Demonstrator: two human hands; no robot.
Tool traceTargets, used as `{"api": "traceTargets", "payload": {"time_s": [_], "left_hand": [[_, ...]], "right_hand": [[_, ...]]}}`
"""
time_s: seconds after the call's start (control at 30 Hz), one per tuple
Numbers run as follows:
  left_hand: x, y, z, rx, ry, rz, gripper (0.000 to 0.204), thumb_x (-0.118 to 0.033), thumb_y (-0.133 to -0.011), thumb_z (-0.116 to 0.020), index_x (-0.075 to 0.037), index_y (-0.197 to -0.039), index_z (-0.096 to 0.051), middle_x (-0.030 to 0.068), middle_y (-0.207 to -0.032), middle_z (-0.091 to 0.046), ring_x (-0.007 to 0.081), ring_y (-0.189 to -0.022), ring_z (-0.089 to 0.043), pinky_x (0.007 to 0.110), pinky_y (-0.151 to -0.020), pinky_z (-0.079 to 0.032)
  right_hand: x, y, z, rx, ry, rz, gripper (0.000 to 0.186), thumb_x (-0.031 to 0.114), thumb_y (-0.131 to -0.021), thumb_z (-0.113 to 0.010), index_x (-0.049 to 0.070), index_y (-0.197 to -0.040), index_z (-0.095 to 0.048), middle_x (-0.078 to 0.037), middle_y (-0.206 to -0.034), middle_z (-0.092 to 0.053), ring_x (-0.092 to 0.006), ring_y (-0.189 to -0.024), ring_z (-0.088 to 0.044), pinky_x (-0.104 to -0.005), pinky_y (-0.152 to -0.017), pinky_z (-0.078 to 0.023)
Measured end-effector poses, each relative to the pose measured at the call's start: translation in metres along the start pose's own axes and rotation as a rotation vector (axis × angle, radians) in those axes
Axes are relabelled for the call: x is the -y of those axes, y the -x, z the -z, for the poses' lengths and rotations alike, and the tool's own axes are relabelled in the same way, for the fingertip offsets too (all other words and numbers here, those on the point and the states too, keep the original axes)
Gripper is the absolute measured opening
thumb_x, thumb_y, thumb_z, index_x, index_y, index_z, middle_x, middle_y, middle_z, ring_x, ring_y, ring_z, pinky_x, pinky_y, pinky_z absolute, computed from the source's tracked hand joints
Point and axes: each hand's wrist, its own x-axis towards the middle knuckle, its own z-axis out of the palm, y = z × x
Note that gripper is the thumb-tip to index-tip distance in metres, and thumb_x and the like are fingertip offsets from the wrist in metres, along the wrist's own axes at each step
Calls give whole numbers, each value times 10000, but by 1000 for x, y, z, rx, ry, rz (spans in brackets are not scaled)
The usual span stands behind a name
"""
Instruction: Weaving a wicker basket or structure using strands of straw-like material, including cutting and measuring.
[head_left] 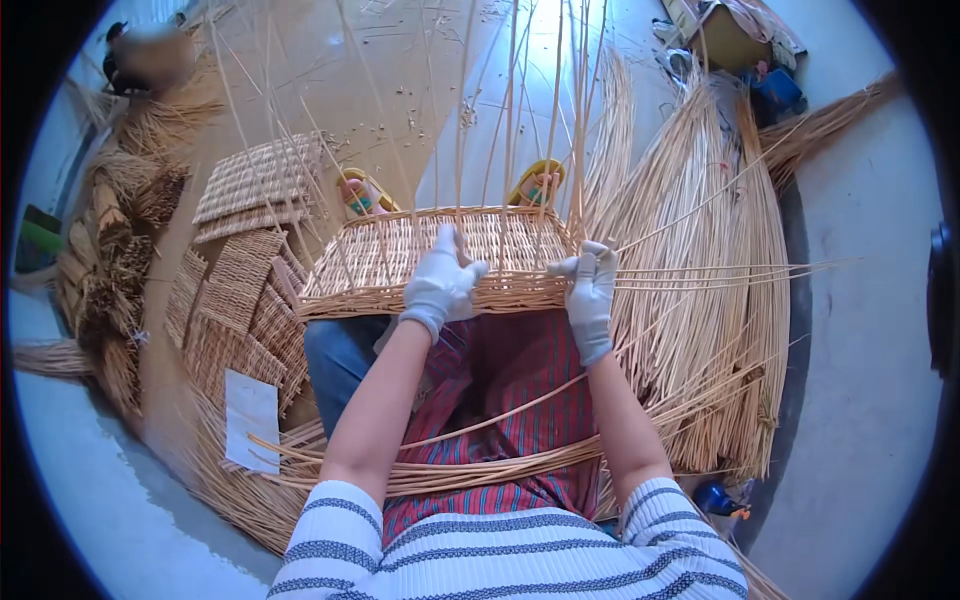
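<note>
On my lap rests a shallow, rectangular wicker basket, partly woven, with a braided near wall. Long upright canes stand up from its edges. My left hand, in a pale glove, grips the near wall at the middle, its fingers over the rim and thumb toward the right. At the near right corner my gloved right hand is closed, pinching weaving canes whose long ends stretch out to the right. The fingertips partly hide where those canes meet the wall.
Woven panels lie at the left, near a white sheet. Loose canes cross my lap. Long cane bundles spread on the right; darker bundles line the left wall. Another person sits far left.
</note>
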Motion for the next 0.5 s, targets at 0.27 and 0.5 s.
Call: {"api": "traceTargets", "payload": {"time_s": [0.27,0.5], "left_hand": [[-25,-8,-18,-189,10,171,608,-587,-826,-741,-46,-1057,-587,140,-899,-711,333,-835,-690,437,-779,-525],[-67,27,-18,-503,133,-297,424,-280,-951,-684,-87,-1288,-514,111,-894,-663,304,-749,-683,457,-634,-501]], "right_hand": [[54,35,-30,90,288,147,87,101,-1059,-488,97,-1138,-451,-55,-766,-649,-116,-643,-649,-270,-572,-523],[47,3,58,-261,-225,-181,278,52,-1033,-522,153,-1260,-398,-76,-884,-688,-102,-687,-640,-204,-423,-425]]}}
